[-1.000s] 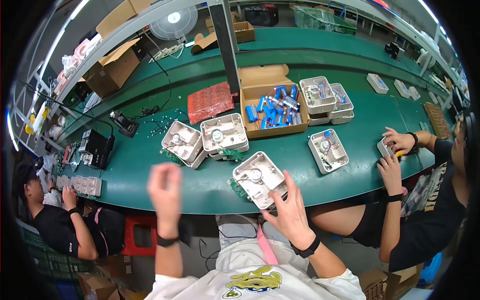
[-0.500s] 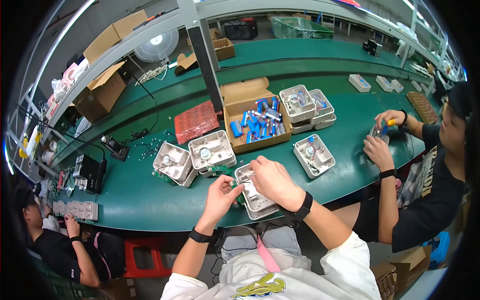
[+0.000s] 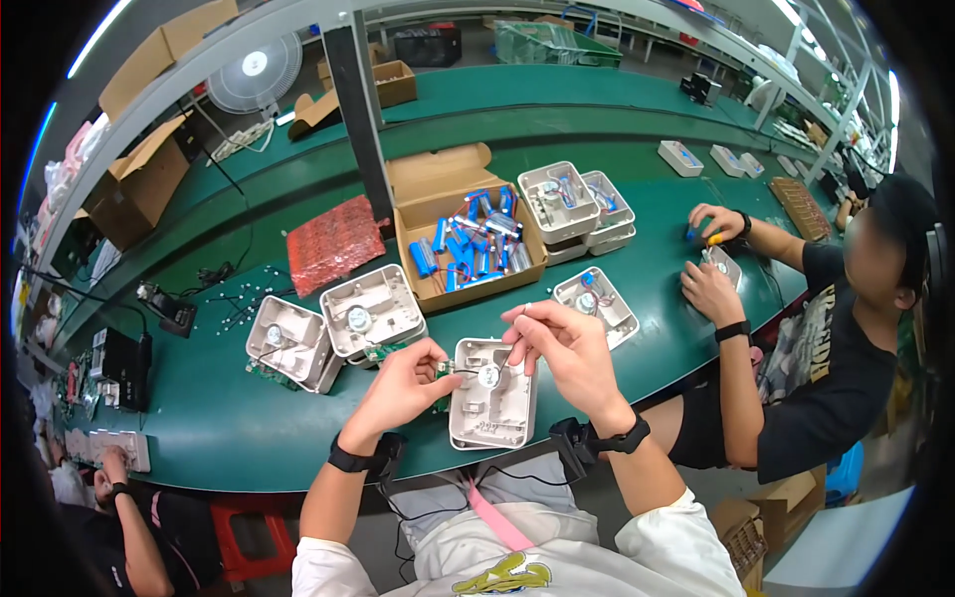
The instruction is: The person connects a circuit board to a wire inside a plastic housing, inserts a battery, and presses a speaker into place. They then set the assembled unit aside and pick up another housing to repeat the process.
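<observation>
A pale grey plastic housing lies open side up at the table's near edge, with a round white part inside it. My left hand is closed at the housing's left side, pinching a small green circuit board between thumb and fingers. A dark wire runs from there toward the round part. Above the housing's right side, my right hand pinches a thin dark wire that rises out of it.
Similar housings stand left, with more at right. A cardboard box holds several blue cylindrical cells; red bubble wrap lies beside it. At right a co-worker's hands work on another housing. A metal post rises behind.
My right hand has lifted from inside the housing, moving up and right with the wire pinched. The housing now sits straighter and more uncovered. The whole view has shifted, moving the table leftward.
</observation>
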Tool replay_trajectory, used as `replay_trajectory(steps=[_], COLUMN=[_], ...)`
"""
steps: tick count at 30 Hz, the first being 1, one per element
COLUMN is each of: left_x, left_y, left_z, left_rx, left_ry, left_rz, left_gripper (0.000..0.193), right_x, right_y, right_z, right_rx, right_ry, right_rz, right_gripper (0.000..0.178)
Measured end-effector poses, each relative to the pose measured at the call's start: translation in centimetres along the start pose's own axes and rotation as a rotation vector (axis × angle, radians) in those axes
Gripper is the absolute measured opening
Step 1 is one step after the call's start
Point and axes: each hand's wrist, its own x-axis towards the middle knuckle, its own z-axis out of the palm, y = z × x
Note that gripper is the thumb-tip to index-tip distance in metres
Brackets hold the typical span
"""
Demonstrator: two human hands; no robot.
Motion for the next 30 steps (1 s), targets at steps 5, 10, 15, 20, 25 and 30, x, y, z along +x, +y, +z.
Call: replay_trajectory(steps=[5,10,15,20,25,30], left_x=[0.5,0.5,0.5,0.4,0.1,-0.2], left_y=[0.8,-0.1,-0.9,-2.0,-2.4,-1.9], left_z=[-0.3,-0.6,-0.6,-0.3,0.5,1.4], left_rx=[-0.097,-0.162,-0.235,-0.28,-0.198,-0.143], left_ry=[-0.075,-0.124,-0.149,-0.105,-0.031,0.081], left_rz=[-0.007,0.031,0.035,0.038,0.171,0.275], left_gripper=[0.028,0.026,0.025,0.023,0.023,0.021], right_x=[-0.1,0.0,0.1,-0.6,-1.1,-1.3], right_y=[-0.7,-0.8,-0.8,-2.2,-0.5,0.9], right_z=[-0.7,-0.6,-0.5,0.1,1.9,2.8], right_rx=[0.058,0.108,0.156,-0.19,-0.459,-0.664], right_ry=[0.012,-0.006,-0.025,-0.031,0.043,-0.018], right_rz=[0.033,0.078,0.115,0.109,-0.003,-0.085], right_gripper=[0.023,0.025,0.026,0.022,0.011,0.005])
